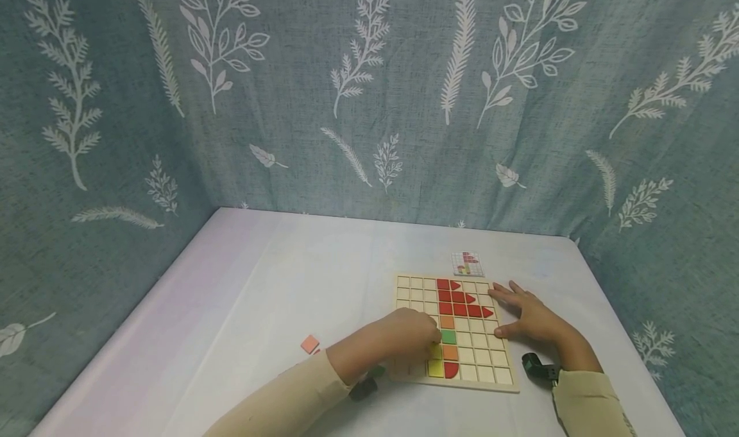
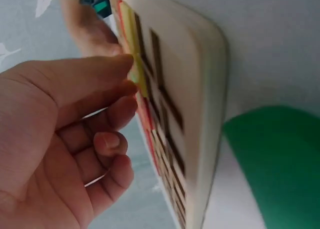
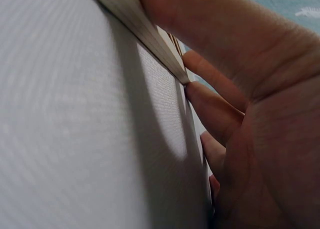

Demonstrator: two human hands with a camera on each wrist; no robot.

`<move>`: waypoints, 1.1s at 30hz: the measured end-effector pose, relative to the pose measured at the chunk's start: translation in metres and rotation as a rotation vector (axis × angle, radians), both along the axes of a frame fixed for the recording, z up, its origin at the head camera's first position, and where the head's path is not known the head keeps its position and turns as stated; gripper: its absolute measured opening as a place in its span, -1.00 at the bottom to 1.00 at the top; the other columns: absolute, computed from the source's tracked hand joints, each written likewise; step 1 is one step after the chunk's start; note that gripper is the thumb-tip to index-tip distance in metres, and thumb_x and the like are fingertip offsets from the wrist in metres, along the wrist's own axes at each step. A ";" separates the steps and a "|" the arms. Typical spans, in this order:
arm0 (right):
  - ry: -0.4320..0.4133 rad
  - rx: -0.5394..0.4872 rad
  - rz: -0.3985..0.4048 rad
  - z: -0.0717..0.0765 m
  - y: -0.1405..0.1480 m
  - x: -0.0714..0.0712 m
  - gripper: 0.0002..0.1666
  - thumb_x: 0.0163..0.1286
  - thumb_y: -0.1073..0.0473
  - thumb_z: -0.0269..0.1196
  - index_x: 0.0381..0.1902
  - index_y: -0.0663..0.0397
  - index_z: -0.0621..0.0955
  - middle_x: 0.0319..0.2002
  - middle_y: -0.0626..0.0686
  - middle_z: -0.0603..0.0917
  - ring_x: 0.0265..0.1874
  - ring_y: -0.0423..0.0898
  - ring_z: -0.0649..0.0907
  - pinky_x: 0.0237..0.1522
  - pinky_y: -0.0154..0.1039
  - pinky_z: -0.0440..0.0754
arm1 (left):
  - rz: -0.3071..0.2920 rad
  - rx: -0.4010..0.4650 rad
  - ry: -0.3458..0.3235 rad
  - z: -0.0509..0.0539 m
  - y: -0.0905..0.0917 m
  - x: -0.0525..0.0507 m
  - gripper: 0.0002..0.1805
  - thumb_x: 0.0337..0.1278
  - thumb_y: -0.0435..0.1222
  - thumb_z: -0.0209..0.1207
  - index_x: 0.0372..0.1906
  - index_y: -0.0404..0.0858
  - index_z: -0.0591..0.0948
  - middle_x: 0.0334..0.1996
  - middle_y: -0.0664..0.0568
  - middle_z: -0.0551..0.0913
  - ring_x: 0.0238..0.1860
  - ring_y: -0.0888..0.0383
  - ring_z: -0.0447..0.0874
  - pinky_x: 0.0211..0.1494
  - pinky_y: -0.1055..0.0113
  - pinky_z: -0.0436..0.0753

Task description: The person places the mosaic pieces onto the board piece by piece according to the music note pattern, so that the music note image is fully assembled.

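Observation:
A pale wooden grid board (image 1: 486,360) lies on the table with red, orange, green and yellow tiles set in its squares. My left hand (image 1: 407,335) is over the board's lower left part. In the left wrist view, the thumb and forefinger of my left hand (image 2: 75,114) pinch a yellow tile (image 2: 138,71) at the board's surface, the other fingers curled. My right hand (image 1: 534,321) rests at the board's right edge with fingers spread. Up close, the right thumb and fingertips (image 3: 197,91) touch the board's side (image 3: 150,36).
A small pattern card (image 1: 466,264) lies behind the board. Left of it is a loose orange tile (image 1: 310,344), with other pieces partly hidden by my left forearm. A green piece (image 2: 280,159) lies near the board's edge. Patterned cloth (image 1: 369,90) hangs around the table.

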State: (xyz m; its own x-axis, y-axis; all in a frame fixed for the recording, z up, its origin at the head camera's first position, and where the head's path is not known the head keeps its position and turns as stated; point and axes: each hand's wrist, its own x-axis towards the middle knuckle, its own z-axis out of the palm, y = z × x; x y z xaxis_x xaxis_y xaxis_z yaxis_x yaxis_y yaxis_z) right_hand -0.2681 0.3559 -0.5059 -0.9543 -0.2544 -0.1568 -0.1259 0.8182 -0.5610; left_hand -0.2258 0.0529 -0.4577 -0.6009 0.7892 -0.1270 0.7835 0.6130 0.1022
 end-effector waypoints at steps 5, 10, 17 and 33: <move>0.013 0.006 0.004 0.000 -0.002 0.002 0.29 -0.27 -0.31 0.55 0.42 0.04 0.34 0.49 0.26 0.05 0.37 0.52 -0.13 0.16 0.54 -0.14 | -0.048 0.044 -0.018 0.001 0.002 0.004 -0.95 0.13 -0.19 0.33 -0.31 0.08 0.72 -0.54 0.35 0.49 -0.50 0.33 0.37 -0.39 0.45 0.41; 0.018 0.011 0.004 0.000 -0.003 0.003 0.28 -0.26 -0.29 0.55 0.42 0.05 0.35 0.48 0.24 0.07 0.38 0.49 -0.12 0.17 0.53 -0.14 | -0.092 0.055 -0.011 -0.001 0.008 0.014 -0.89 0.06 -0.23 0.32 -0.49 0.07 0.67 -0.60 0.33 0.45 -0.55 0.31 0.32 -0.48 0.45 0.35; 0.018 0.009 -0.005 -0.002 -0.003 0.002 0.28 -0.28 -0.28 0.56 0.42 0.04 0.35 0.49 0.22 0.08 0.39 0.47 -0.12 0.18 0.52 -0.14 | -0.096 0.040 0.016 -0.004 0.009 0.019 -0.86 0.08 -0.20 0.32 -0.54 0.07 0.67 -0.66 0.32 0.43 -0.60 0.32 0.26 -0.53 0.44 0.32; -0.005 0.033 -0.008 -0.002 -0.001 0.001 0.32 -0.29 -0.36 0.53 0.44 0.02 0.33 0.49 0.28 0.01 0.37 0.51 -0.13 0.16 0.54 -0.13 | 0.007 0.030 0.002 0.001 -0.048 0.013 -0.91 0.12 -0.27 0.29 -0.42 0.00 0.72 -0.62 0.29 0.40 -0.58 0.31 0.28 -0.47 0.45 0.36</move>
